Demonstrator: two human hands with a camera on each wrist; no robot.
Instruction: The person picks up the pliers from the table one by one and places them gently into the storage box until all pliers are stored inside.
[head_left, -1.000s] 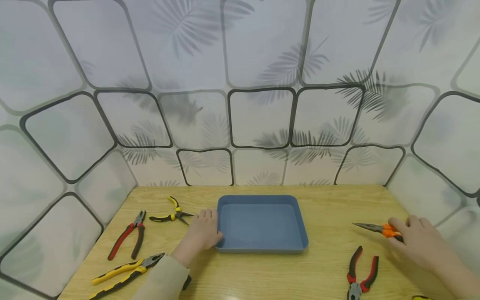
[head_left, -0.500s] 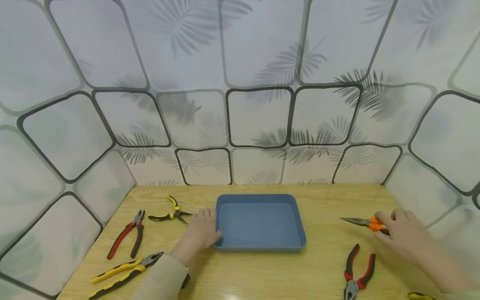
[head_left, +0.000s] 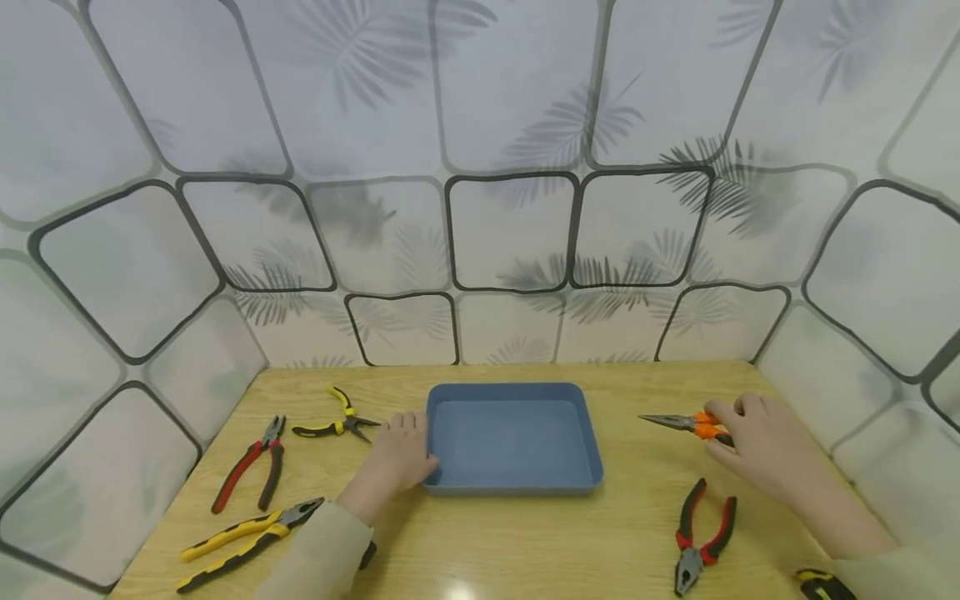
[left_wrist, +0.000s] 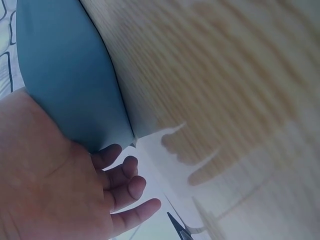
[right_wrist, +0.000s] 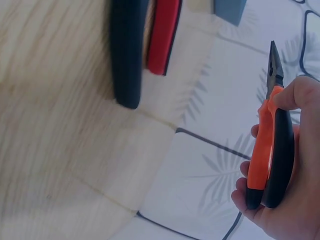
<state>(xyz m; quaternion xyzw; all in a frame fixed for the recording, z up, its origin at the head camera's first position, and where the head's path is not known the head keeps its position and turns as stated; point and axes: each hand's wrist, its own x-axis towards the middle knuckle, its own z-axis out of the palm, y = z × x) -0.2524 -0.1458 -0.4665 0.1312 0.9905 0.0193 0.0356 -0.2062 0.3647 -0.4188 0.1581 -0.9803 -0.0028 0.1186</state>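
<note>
My right hand (head_left: 765,450) grips orange-and-black needle-nose pliers (right_wrist: 270,150), raised at the right, with their closed grey tips pointing left toward the tray. In the right wrist view, its fingers wrap both handles. The blue rectangular tray (head_left: 517,442) sits in the middle of the table. My left hand (head_left: 397,454) holds the tray's left side, thumb over the rim and the other fingers outside. In the left wrist view, the palm lies against the tray wall (left_wrist: 75,75) and the thumb is hidden behind it.
On the left lie red-and-black pliers (head_left: 255,462), small yellow-and-black pliers (head_left: 345,423) and large yellow-and-black pliers (head_left: 255,542). Red-handled pliers (head_left: 701,542) lie right of the tray, and a yellow-and-black tool (head_left: 821,585) shows at the lower right edge. Patterned walls (head_left: 510,233) enclose the table.
My right hand has carried the orange needle-nose pliers leftward and slightly up, closer to the tray. My left hand stays on the tray's side, and the whole view has shifted slightly.
</note>
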